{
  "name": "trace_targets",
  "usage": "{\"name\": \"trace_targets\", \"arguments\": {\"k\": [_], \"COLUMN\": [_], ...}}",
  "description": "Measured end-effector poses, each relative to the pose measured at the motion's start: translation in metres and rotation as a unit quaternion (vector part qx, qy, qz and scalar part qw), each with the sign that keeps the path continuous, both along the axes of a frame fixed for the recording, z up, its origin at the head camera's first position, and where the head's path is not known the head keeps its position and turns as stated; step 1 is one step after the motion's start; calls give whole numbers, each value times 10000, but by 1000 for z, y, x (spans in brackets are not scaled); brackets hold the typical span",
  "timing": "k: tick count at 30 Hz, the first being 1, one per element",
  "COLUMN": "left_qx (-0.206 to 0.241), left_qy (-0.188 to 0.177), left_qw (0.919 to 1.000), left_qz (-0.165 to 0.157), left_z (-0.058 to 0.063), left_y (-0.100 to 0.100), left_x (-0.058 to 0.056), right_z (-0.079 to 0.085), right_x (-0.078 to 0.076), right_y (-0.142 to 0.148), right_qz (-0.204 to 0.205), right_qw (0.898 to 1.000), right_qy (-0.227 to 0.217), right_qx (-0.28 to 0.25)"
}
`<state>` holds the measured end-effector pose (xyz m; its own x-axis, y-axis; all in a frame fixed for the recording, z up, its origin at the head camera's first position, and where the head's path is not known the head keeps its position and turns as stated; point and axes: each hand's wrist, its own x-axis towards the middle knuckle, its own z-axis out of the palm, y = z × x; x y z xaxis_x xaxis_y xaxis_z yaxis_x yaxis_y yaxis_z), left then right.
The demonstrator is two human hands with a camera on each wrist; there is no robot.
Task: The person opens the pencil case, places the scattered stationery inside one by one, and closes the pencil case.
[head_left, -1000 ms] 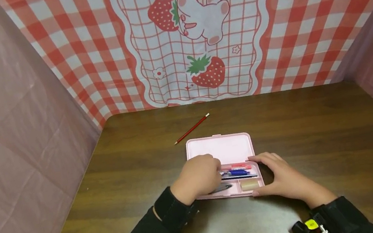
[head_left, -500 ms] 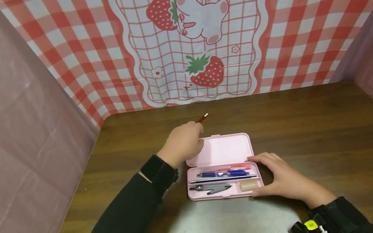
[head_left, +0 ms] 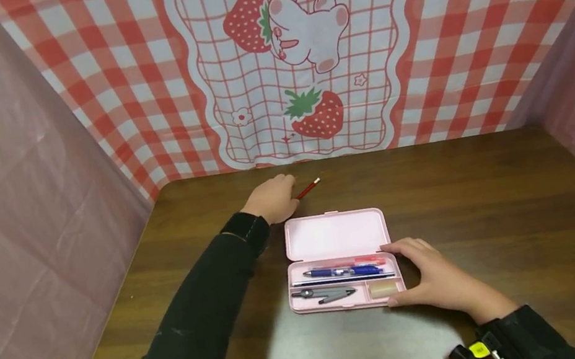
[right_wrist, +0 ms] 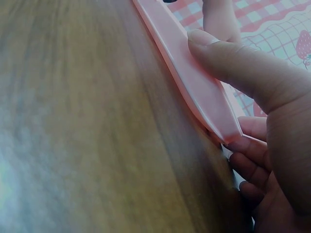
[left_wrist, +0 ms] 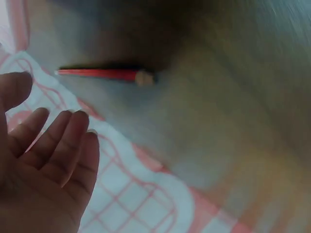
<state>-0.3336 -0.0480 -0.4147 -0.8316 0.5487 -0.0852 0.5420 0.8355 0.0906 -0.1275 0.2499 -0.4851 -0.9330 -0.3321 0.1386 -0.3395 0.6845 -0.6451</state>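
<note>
My left hand [head_left: 272, 199] reaches to the far side of the table, over the red pencil [head_left: 308, 188], covering part of it. In the left wrist view the red pencil [left_wrist: 104, 74] lies apart from the relaxed, slightly bent fingers [left_wrist: 68, 145]. A pink pencil case [head_left: 335, 233] lies with its lid folded back. My right hand [head_left: 441, 280] holds the case's right end, thumb at the front edge and fingers at the back; the right wrist view shows the thumb on the case's pink side wall [right_wrist: 204, 87].
Inside the case are a blue pen [head_left: 341, 271], a red pen [head_left: 370, 260], a dark striped pencil [head_left: 337, 280], a grey compass [head_left: 328, 293] and a beige eraser [head_left: 382, 288]. A checked cloth [head_left: 140, 102] hangs behind the wooden table [head_left: 497, 221].
My left hand has moved from inside the case, over the lid, to the red pencil at the back. My right hand has stayed on the case.
</note>
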Motion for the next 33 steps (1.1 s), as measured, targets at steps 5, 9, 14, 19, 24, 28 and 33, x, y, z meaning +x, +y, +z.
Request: {"name": "trace_targets", "arguments": {"k": [5,9,14,19,24,28,33], "left_qx": [355,606,829,956,950,803,672], "left_qy": [-471,-823,-1060,-1155,-1188,-1194,-1188], "left_qw": [9977,9922,9854,9832,9829,9840,9856], "left_qz": [329,712,1042,1041,1041,1052,999], "left_z": [-7,-13,-18,-20,-24,-27,-30], "left_y": [-3,-6,-8,-5,1,5,6], "left_x": [-7,-10,-13,-12,-12,-14,-15], "right_z": [2,3,2,2,4,6,6], "right_x": [0,0,-1,0,3,4,4], "right_y": [0,0,1,0,-2,-3,-3], "right_qz": [-18,-10,0,28,45,28,10], "right_qw": [10000,10000,10000,10000,10000,10000,10000], "right_qy": [32,-4,-68,9,32,-16,-55], "right_qx": [-13,-3,22,-2,-16,-29,-12]}}
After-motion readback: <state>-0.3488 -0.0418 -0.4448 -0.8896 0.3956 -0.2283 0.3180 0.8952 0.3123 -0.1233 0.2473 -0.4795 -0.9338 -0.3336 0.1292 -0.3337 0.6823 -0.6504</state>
